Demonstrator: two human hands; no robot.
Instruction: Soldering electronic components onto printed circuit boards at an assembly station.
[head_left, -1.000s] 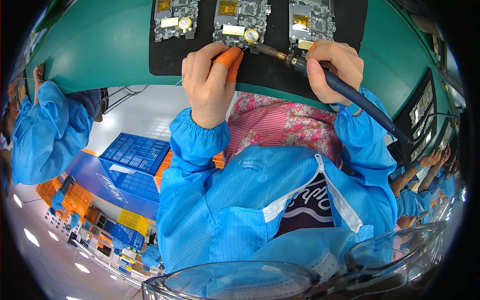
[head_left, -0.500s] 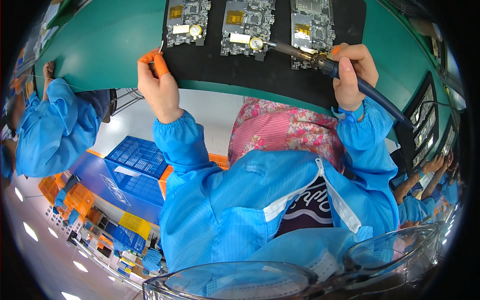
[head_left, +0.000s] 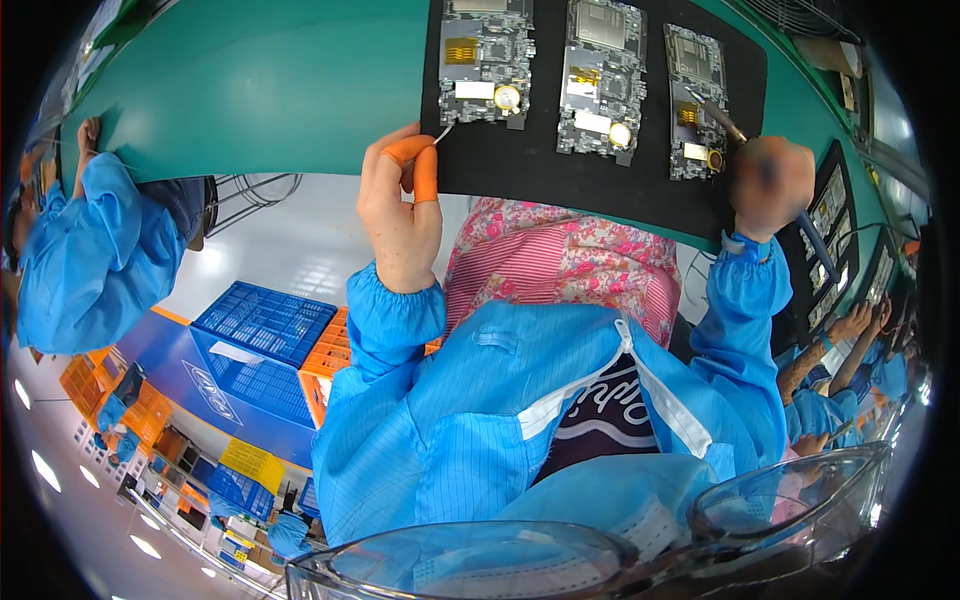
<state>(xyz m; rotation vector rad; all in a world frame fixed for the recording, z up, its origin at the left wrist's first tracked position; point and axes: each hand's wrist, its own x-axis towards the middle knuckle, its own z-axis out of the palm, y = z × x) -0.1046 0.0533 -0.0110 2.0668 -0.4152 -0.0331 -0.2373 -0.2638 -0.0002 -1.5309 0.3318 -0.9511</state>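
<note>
Three grey circuit boards lie in a row on a black mat [head_left: 545,165]: a left board [head_left: 487,60], a middle board [head_left: 603,80] and a right board [head_left: 697,100]. Each carries a round coin cell [head_left: 507,98] near its front end. My left hand [head_left: 400,215], with orange finger cots, is closed on a thin silvery solder wire [head_left: 444,133] at the mat's front left corner. My right hand [head_left: 775,185], smeared by motion, grips a soldering iron [head_left: 735,128]. The iron's tip points left over the right board; contact cannot be made out.
The mat lies on a green table [head_left: 270,90]. Beyond its right side is a dark tray [head_left: 835,230] with boards. A blue crate [head_left: 262,325] stands below to the left. A person in blue [head_left: 110,250] sits at far left; other people's hands [head_left: 860,320] are at far right.
The mat and its boards have slid right along the table, my left hand moving with them. My right hand has drawn the iron's tip away from the middle board's coin cell, rightward.
</note>
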